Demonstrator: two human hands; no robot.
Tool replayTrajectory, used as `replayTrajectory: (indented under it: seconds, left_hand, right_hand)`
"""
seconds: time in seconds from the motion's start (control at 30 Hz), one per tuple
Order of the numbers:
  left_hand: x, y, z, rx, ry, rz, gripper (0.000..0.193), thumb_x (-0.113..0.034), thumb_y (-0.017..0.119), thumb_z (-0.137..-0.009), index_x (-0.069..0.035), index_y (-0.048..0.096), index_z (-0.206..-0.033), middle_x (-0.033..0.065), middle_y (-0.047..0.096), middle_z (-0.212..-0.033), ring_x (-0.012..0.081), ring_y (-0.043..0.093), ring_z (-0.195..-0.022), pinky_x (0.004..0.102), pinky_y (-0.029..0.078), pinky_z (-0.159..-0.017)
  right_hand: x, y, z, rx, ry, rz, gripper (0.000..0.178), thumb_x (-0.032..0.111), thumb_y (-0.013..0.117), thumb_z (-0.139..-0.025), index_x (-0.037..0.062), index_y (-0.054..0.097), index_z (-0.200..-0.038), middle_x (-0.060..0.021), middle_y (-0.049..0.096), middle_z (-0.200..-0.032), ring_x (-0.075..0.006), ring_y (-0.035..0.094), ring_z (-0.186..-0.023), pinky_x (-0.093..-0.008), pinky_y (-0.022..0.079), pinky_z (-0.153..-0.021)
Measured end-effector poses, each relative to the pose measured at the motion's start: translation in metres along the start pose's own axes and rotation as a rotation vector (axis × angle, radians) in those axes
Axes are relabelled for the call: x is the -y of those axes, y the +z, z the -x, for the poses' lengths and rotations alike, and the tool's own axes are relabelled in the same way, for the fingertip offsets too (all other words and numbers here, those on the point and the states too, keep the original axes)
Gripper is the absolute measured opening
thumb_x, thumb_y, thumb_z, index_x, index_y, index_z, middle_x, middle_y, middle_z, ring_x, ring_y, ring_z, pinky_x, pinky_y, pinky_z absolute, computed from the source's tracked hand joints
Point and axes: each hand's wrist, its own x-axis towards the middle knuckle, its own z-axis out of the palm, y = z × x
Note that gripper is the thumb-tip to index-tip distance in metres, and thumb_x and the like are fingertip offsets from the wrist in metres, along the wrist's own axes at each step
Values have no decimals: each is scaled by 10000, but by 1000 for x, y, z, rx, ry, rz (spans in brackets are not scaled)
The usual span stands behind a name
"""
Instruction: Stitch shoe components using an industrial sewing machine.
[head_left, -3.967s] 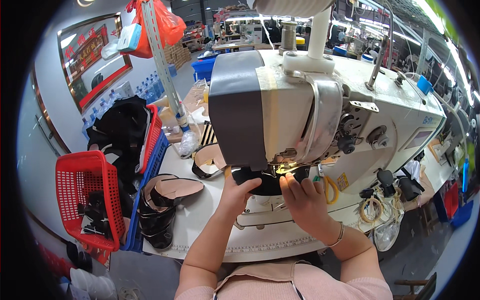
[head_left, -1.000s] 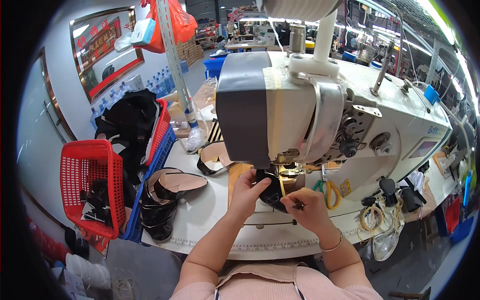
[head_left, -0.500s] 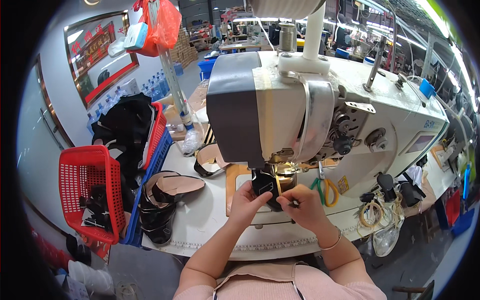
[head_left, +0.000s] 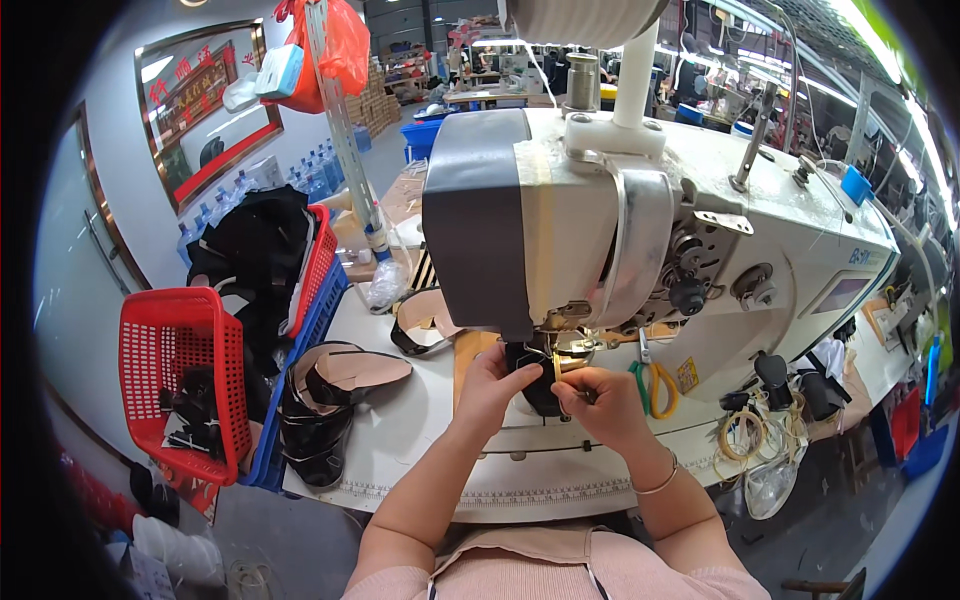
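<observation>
Under the head of a white and grey sewing machine (head_left: 474, 230) lies a black shoe upper piece (head_left: 540, 393), close below the needle area. My left hand (head_left: 488, 388) is closed on its left side, thumb lying across the top. At the right edge my right hand (head_left: 607, 402) pinches with thumb and forefinger, next to a narrow yellowish strip (head_left: 558, 370). The fingertips partly hide what is between them. Scissors with green and yellow handles (head_left: 658, 388) lie just right of my right hand.
Left on the table stand stacked black shoe uppers with beige lining (head_left: 320, 410) and another upper (head_left: 425, 322). Beyond the table edge are a red basket (head_left: 225, 350) with black pieces and a blue crate (head_left: 268, 440). Cord coils (head_left: 742, 432) hang at the right edge.
The black upper piece has shifted slightly away under the machine head, and my left hand has moved a little with it. My right hand stays pinched at the edge. The view has shifted slightly.
</observation>
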Motion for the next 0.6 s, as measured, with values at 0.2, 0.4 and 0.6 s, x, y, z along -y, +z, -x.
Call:
replayTrajectory:
  seconds: [0.2, 0.4, 0.6]
  left_hand:
    - [1, -5, -6, -39, -20, -6, 276, -101, 674, -786, -27, 548, -1021, 17, 613, -905, 79, 574, -799, 222, 458, -724]
    - [21, 0, 15, -110, -68, 128, 238, -146, 613, -847, -42, 511, -1036, 5, 589, -919, 75, 563, -812, 224, 449, -701]
    - [22, 1, 14, -34, -128, 296, 133, -131, 608, -853, -70, 526, -938, -25, 574, -766, 57, 542, -661, 176, 412, -561]
  right_hand:
    - [-14, 3, -4, -60, -4, -51, 122, 104, 669, -796, 3, 627, -742, 22, 550, -572, -15, 447, -527, -181, 364, -466]
    - [-42, -11, -14, -376, 108, -557, 123, 154, 649, -837, 67, 562, -831, 52, 495, -623, -12, 383, -512, -167, 286, -447]
    - [-26, -24, -15, -317, -24, -827, 58, 32, 558, -861, 50, 517, -897, -125, 636, -798, -72, 432, -529, -190, 319, -456]
